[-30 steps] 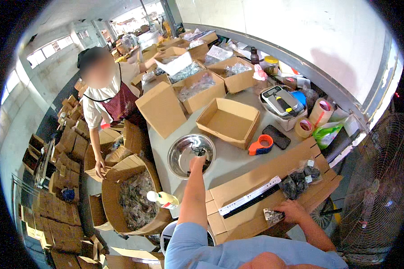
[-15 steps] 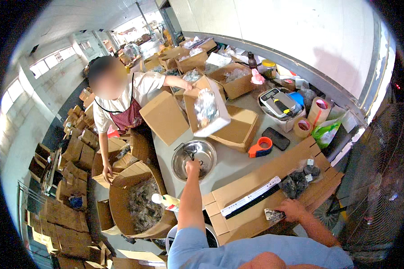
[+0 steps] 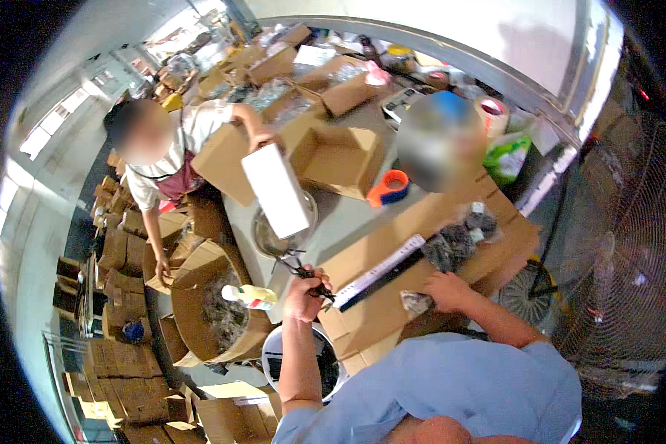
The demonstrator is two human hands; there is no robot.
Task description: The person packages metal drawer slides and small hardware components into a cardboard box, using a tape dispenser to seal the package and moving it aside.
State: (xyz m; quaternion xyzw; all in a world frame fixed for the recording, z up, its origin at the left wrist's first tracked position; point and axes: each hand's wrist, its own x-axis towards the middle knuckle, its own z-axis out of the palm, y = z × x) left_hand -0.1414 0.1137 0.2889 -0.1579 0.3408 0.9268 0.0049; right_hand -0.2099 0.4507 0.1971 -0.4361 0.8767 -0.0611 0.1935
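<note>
My left hand (image 3: 305, 297) is closed around a bunch of thin black wire-like pieces (image 3: 297, 269), held above the left end of a flattened cardboard sheet. My right hand (image 3: 450, 291) is closed on a small pale packet (image 3: 416, 302) at the sheet's near edge; its contents are too blurred to name. A white strip with dark marks (image 3: 381, 271) lies on the cardboard (image 3: 362, 333) beside a black strip (image 3: 387, 277). Clear bags of dark parts (image 3: 451, 247) rest farther right. Beyond my left hand stands a metal bowl (image 3: 261, 235), partly covered by a white box (image 3: 277, 191) in a co-worker's hand.
An orange tape dispenser (image 3: 389, 188) and an open carton (image 3: 338, 159) stand on the table. A yellowish bottle (image 3: 249, 297) is left of my left forearm, near a large carton of clear bags (image 3: 226, 314). A white bucket (image 3: 272, 348) sits below that forearm. A fan (image 3: 621, 274) stands at right.
My left hand has come out of the metal bowl and back toward me with the black pieces. The co-worker's white box has tipped over the bowl. My view has shifted.
</note>
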